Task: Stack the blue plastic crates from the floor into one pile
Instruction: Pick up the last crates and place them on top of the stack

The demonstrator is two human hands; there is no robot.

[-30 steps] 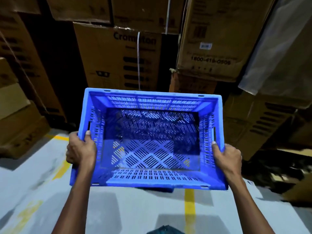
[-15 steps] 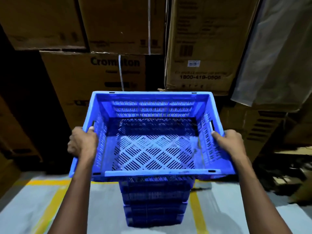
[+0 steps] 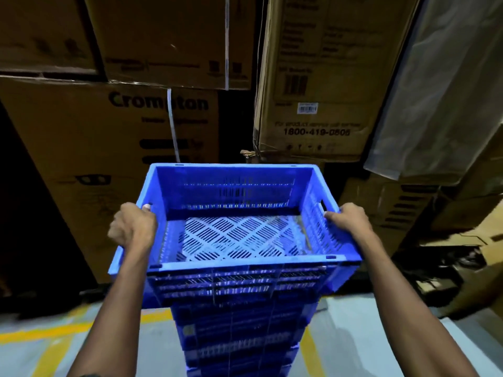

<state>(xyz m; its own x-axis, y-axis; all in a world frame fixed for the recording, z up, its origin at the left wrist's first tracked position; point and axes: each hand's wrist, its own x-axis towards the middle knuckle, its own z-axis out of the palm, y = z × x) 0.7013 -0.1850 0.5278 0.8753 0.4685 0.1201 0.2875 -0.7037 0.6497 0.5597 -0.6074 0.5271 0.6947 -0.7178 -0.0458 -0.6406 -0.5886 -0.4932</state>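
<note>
I hold a blue slotted plastic crate (image 3: 234, 186) level in front of me, its open top facing up. My left hand (image 3: 133, 227) grips its left rim and my right hand (image 3: 349, 220) grips its right rim near the handle slot. Directly under it rises a pile of blue crates (image 3: 239, 336) standing on the floor. The held crate sits right on top of the pile; I cannot tell whether it rests on it or hovers just above.
Tall stacks of brown cardboard boxes (image 3: 109, 148) close off the space just behind the pile. More boxes (image 3: 315, 85) and a grey plastic sheet (image 3: 435, 91) stand at the right. The grey floor (image 3: 81, 349) has yellow lines; dark clutter (image 3: 435, 270) lies at the right.
The crate has moved forward and up over the pile, which was hidden at first. My view has tilted up, and the crate now lines up with the pile's top.
</note>
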